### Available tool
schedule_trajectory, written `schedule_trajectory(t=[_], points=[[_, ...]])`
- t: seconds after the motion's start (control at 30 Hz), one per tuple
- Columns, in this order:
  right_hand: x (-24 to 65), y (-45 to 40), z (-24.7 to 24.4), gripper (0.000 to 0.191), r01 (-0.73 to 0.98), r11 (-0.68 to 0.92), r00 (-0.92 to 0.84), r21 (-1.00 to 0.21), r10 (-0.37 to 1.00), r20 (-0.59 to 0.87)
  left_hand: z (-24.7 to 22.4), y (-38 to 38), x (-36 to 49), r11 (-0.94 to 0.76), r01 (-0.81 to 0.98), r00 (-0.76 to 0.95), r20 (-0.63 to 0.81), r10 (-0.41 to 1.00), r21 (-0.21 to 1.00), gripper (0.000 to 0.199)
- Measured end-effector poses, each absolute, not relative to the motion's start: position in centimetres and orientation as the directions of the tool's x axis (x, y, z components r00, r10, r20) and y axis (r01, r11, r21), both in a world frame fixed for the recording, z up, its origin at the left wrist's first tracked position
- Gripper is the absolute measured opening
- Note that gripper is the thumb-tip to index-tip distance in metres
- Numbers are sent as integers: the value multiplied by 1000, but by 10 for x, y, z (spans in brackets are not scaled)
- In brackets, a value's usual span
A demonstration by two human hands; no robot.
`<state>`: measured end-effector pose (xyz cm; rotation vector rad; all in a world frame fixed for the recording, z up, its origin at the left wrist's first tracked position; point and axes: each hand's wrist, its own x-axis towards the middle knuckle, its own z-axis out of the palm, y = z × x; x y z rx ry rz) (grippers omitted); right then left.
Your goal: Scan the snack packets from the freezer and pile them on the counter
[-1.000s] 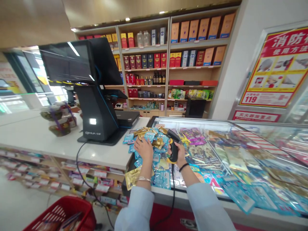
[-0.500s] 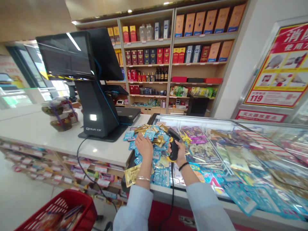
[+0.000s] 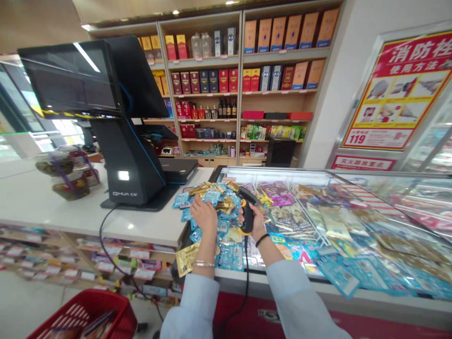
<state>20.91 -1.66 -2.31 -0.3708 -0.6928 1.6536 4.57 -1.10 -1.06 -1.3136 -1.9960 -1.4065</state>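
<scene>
A heap of foil sachets [image 3: 221, 200], mostly pale blue with some gold, lies at the near end of a glass-topped chest freezer [image 3: 339, 221], right beside the end of the white worktop [image 3: 141, 226]. A loose gold sachet [image 3: 187, 260] sits at the heap's near edge, and more blue packets [image 3: 339, 275] lie toward the front right of the glass.

The left grip [image 3: 204, 214] rests palm down on the heap, fingers together; whether it is pinching a sachet cannot be told. The right grip [image 3: 257, 222] is closed around the handle of a black and yellow corded barcode scanner [image 3: 247, 212], its nose tilted up and away, just above the sachets. The scanner's black cable [image 3: 246, 278] drops over the freezer's front edge. A thin metal bangle [image 3: 204, 264] circles the left wrist, a black band [image 3: 262, 240] the right, and pale blue sleeves [image 3: 190, 306] cover both forearms.

Left of the heap, a black QHUA till terminal [image 3: 130, 160] stands on the worktop, with two jars [image 3: 67, 174] bound in purple strapping beyond it. A red shopping basket [image 3: 95, 308] sits on the floor below — and wooden shelves [image 3: 226, 94] of boxed liquor fill the far wall.
</scene>
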Motion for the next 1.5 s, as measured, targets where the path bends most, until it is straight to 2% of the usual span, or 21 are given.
schedule_trajectory(t=[0.23, 0.5, 0.7, 0.9, 1.3, 1.5], points=[[213, -22, -18, 25, -712, -27, -175, -701, 975, 140, -13, -11, 49, 15, 887, -393, 738, 549, 461, 42], [243, -43, -7, 28, -700, 87, -127, -709, 962, 243, 2, -8, 61, -102, 927, -224, 750, 623, 362, 41], [277, -60, -2, 28, -694, 113, -87, -711, 967, 239, 10, -8, 72, -176, 908, -189, 746, 638, 380, 42], [312, -84, -4, 24, -672, 174, 32, -719, 978, 207, 18, -12, 96, -284, 875, -126, 751, 648, 392, 44], [402, -126, -8, 26, -648, 306, 206, -698, 952, 227, 14, -23, 208, -521, 793, 159, 719, 676, 315, 39], [460, -142, -2, 26, -561, 378, 320, -737, 920, 228, 5, -25, 266, -724, 609, 446, 615, 650, 324, 35]])
